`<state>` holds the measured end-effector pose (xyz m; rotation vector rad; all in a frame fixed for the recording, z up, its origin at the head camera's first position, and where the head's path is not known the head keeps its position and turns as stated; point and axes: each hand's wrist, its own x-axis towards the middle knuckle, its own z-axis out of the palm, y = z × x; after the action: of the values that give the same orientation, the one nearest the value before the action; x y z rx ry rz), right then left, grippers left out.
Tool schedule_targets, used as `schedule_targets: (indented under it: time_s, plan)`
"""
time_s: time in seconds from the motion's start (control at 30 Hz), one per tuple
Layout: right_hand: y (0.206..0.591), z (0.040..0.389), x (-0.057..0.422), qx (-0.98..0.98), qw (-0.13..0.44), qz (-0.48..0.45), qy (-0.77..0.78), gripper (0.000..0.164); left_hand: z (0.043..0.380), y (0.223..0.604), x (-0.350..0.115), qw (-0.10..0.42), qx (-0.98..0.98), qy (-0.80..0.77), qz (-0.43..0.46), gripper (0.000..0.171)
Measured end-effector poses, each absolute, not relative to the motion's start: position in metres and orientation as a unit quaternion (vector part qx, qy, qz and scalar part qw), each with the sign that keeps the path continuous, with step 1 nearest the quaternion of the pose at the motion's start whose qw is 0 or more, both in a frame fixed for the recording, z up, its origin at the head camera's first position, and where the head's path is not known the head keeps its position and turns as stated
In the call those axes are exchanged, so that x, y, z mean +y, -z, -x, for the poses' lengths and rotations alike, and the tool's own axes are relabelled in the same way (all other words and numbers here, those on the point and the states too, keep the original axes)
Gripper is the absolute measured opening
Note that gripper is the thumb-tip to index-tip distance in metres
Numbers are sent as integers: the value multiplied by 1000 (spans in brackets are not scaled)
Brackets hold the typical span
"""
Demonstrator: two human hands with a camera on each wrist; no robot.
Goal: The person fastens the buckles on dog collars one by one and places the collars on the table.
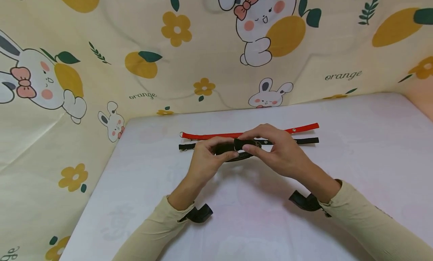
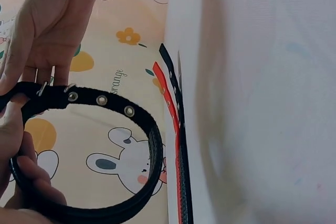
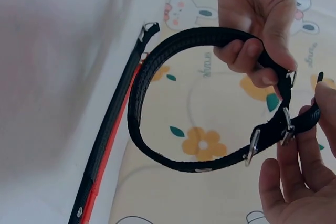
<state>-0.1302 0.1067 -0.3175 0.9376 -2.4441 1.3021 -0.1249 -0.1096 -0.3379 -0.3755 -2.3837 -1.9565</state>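
Observation:
A black buckle collar (image 2: 155,153) is bent into a loop and held up between both hands. My left hand (image 1: 207,159) pinches the band on the left side, thumb below and fingers behind. On the right, my right hand (image 1: 284,154) pinches the strap's free end, close to the buckle. The right wrist view shows the metal buckle (image 3: 287,129) with the strap running through it, and a D-ring (image 3: 252,148) beside it. Metal eyelets (image 2: 101,99) line the strap in the left wrist view.
Behind the hands, a red collar (image 1: 206,135) and another black collar (image 1: 307,140) lie stretched out side by side on the white tabletop (image 1: 135,201). A cream cloth (image 1: 209,58) printed with rabbits and oranges hangs at the back and left. Black straps (image 1: 200,214) sit at both wrists.

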Motion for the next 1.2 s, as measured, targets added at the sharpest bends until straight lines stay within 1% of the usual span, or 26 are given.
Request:
schedule_targets:
  time_s: [0.2,0.37,0.63,0.97,1.2]
  plan:
    - [316,131,108,-835,139,-322,-423,23,126,337,-109,18,-756,646,107,31]
    - [317,131,107,-834,154,-331,-415,21,126,339,-109,33,-748,653,112,28]
    - [321,129,110,-843,194,-353,-356,21,124,343,-106,23,-752,651,99,25]
    - [320,131,109,-843,200,-359,-346,20,124,342,-107,35,-747,655,109,24]
    - [320,131,108,-844,200,-359,-345,22,125,342,-107,45,-746,655,115,25]
